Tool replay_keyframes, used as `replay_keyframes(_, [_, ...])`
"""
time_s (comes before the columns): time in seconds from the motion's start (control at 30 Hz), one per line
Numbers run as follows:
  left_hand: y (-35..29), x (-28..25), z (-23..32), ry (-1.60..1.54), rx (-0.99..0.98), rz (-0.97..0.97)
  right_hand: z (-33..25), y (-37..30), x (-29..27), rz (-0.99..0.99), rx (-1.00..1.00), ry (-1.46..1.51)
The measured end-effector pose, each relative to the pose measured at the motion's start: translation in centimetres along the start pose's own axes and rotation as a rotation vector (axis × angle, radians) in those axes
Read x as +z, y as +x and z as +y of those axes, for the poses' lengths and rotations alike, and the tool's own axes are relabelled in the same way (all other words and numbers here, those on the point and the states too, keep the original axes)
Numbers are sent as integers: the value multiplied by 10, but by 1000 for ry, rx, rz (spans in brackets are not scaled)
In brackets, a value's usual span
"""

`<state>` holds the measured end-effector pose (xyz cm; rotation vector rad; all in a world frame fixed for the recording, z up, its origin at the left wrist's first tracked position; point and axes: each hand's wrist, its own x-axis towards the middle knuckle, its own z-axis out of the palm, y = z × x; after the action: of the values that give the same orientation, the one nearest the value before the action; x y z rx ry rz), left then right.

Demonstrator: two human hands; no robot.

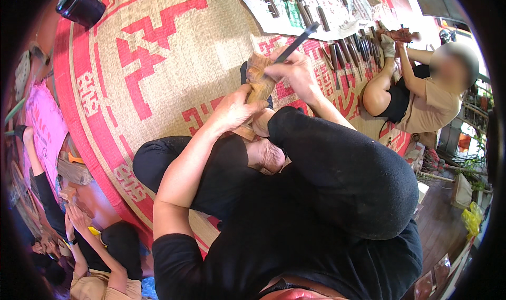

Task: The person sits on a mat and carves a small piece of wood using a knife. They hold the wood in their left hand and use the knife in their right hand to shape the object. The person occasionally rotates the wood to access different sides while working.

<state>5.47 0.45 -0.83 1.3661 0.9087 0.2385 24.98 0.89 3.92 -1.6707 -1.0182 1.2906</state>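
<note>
In front of my crossed legs, a carved piece of light brown wood [259,91] stands tilted, its lower end close to my bare feet [266,156]. My left hand [234,110] is closed around its lower part. My right hand [296,74] grips a slim, dark carving tool [297,42], whose far end points up and to the right. The tool's working tip is hidden by my right fingers at the carving's upper part.
A patterned red and straw mat [174,52] lies under me. Several carving tools [350,52] lie at the upper right, beside a white cloth [337,32] bearing more. A dark jar [80,6] stands far left. One person [429,97] sits right, another [100,263] lower left, both handling wood.
</note>
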Motion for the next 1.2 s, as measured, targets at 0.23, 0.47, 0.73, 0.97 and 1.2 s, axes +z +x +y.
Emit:
replay_keyframes(0.23, [-2, -1, 4, -9, -35, -20, 4, -3, -4, -60, -103, 25])
replay_keyframes(0.47, [0, -1, -1, 25, 19, -2, 8, 6, -10, -5, -14, -15])
replay_keyframes(0.73, [2, 0, 1, -6, -10, -19, 3, -1, -6, -53, -42, -57])
replay_keyframes(0.97, [3, 3, -1, -20, -20, -27, 3, -3, -5, -31, -112, 9])
replay_keyframes(1.2, [-3, -1, -5, 58, 5, 13, 3, 2, 0, 19, -20, -60])
